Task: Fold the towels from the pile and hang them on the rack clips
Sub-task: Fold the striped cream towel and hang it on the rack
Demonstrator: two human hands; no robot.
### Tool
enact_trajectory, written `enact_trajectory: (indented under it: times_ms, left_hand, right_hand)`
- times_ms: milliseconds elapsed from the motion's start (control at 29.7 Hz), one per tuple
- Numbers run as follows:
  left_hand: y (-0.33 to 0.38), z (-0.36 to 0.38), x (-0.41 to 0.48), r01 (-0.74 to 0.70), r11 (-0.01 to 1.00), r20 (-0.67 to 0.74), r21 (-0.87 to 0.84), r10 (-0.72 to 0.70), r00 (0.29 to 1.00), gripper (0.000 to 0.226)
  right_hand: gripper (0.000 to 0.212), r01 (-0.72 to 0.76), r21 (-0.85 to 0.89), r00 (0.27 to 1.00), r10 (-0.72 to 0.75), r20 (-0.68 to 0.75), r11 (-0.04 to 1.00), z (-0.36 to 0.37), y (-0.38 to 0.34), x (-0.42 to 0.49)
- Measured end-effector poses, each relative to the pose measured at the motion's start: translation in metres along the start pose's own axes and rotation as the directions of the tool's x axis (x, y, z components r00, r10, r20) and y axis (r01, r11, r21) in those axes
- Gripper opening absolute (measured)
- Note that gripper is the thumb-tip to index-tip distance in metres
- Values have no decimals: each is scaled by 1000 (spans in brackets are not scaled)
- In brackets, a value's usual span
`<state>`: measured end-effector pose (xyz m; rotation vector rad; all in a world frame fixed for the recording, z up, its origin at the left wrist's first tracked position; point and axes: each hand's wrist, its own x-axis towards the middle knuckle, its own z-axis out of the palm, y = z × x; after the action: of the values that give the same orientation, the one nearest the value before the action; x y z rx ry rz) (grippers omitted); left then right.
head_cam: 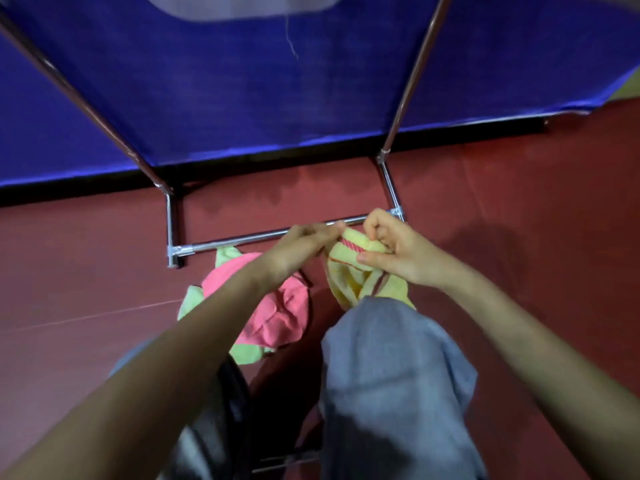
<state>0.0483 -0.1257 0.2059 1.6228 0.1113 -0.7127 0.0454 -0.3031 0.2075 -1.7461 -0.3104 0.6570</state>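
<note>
A yellow towel (349, 271) with red stripes hangs bunched between both hands, above my right knee. My left hand (304, 247) pinches its top edge from the left. My right hand (391, 251) grips the same top edge from the right, fingers curled over the cloth. On the floor to the left lies the pile: a pink towel (277, 306) over a light green towel (246, 353). The metal rack (242, 239) stands just behind, its base bar running under my hands. No clips are visible.
A blue cloth (242, 81) covers the wall behind the rack's two slanted poles (412, 74). The floor (519, 202) is dark red. My knee in grey-blue trousers (391, 375) fills the lower middle, and a dark object (235, 393) sits beside it.
</note>
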Motion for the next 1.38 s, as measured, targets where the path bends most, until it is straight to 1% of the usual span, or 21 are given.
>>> enact_trajectory:
  times_ms: [34, 101, 135, 202, 269, 337, 438, 505, 572, 606, 673, 707, 774, 875, 1010, 1111, 1178, 1245, 1313, 1380]
  left_hand:
    - [13, -2, -21, -37, 999, -3, 6, 37, 999, 53]
    - [19, -8, -39, -55, 998, -14, -2, 55, 998, 51]
    - [18, -10, -48, -65, 998, -27, -4, 65, 998, 45]
    - [23, -14, -73, -99, 995, -61, -1, 98, 993, 26]
    - [30, -22, -102, -148, 989, -112, 2, 148, 983, 19]
    - [33, -27, -117, -191, 982, -131, -1, 189, 973, 18]
    - [37, -32, -143, -250, 968, -154, 15, 249, 956, 15]
    - [40, -33, -163, -285, 958, -160, 21, 285, 945, 14]
    - [40, -32, -176, -306, 952, -169, 30, 307, 937, 15]
    - [45, -31, -194, -328, 943, -199, 56, 332, 922, 15]
    - [47, -33, -205, -344, 938, -230, 50, 346, 910, 14]
    - [46, -33, -211, -351, 935, -239, 44, 351, 905, 14]
    - [48, -31, -228, -356, 934, -234, 37, 355, 905, 18]
    - [51, -27, -241, -328, 944, -219, 22, 325, 920, 24]
    - [52, -23, -253, -269, 963, -247, -8, 259, 934, 36]
    - [52, -19, -262, -274, 962, -231, -16, 263, 937, 41]
    - [52, -16, -267, -313, 949, -225, -36, 297, 928, 38]
    - [54, -11, -270, -356, 934, -246, -32, 338, 908, 27]
    - [57, -7, -270, -399, 917, -295, 8, 383, 875, 20]
    - [60, -6, -271, -456, 890, -353, 30, 436, 828, 19]
  right_hand:
    - [37, 45, -16, 999, -45, -9, 999, 7, -22, -8]
    - [38, 75, -40, 997, -76, -15, 996, 15, -38, -7]
    - [40, 79, -59, 996, -80, -25, 995, 20, -45, -7]
    - [42, 76, -105, 996, -81, -37, 992, 32, -63, -12]
    - [41, 76, -116, 997, -79, -16, 990, 46, -86, -22]
    - [33, 27, -87, 999, -25, 19, 996, 52, -101, -28]
    - [5, -94, -137, 993, 103, 62, 986, 60, -125, -39]
    - [29, -153, -227, 985, 167, 44, 962, 65, -136, -48]
    - [38, -157, -277, 984, 174, 38, 948, 71, -141, -54]
    - [36, -108, -272, 992, 122, 35, 956, 78, -149, -63]
    - [23, -42, -152, 999, 47, 27, 988, 82, -153, -69]
    - [18, -3, -105, 1000, 3, 7, 994, 84, -156, -70]
    - [14, 71, -78, 995, -76, -69, 994, 90, -168, -80]
    - [14, 140, -81, 984, -148, -102, 987, 95, -181, -83]
    - [18, 215, -80, 965, -224, -136, 973, 105, -187, -94]
    - [21, 246, -84, 959, -256, -124, 965, 106, -190, -103]
    - [23, 269, -89, 955, -278, -105, 959, 107, -194, -109]
    - [24, 296, -106, 948, -306, -92, 949, 109, -198, -113]
    - [26, 315, -128, 941, -327, -85, 940, 111, -200, -114]
    - [26, 327, -106, 936, -337, -101, 939, 113, -199, -116]
